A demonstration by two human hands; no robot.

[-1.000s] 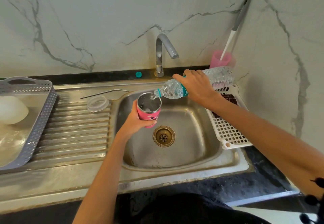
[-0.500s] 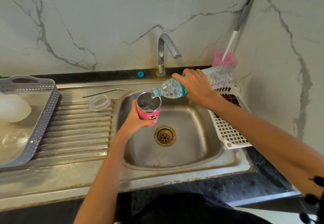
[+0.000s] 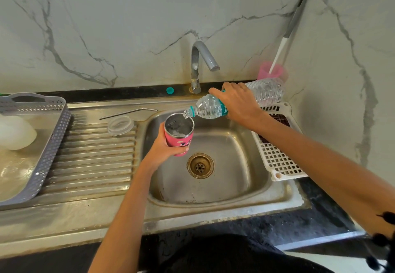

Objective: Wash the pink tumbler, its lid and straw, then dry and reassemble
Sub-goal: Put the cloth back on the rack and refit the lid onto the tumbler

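Two hands at work over the sink (image 3: pixel 252 189).

Item: pink tumbler (image 3: pixel 179 136). Held upright above the basin, left of the drain, lid off. The left hand (image 3: pixel 162 151) is wrapped around its lower body. Steel lining, so likely rigid and not fragile; probably slick once wet and growing heavier as it fills. A full-hand hold low on the wall, as here, looks soundest.

Item: water bottle (image 3: pixel 235 101). Clear plastic, tipped with its mouth at the tumbler's rim; the right hand (image 3: pixel 239 101) is closed around its middle. Thin ribbed wall, likely to give under a squeeze. Water appears to be running into the tumbler; how full it is cannot be told.

Item: lid (image 3: pixel 120 124). Clear, lying flat on the ribbed drainboard.

Item: straw (image 3: pixel 128 113). Metal, bent, lying just behind the lid.

Item: grey basket (image 3: pixel 51 144), far left, holding a white object. White rack (image 3: pixel 275 161), right of the basin, holding something dark.
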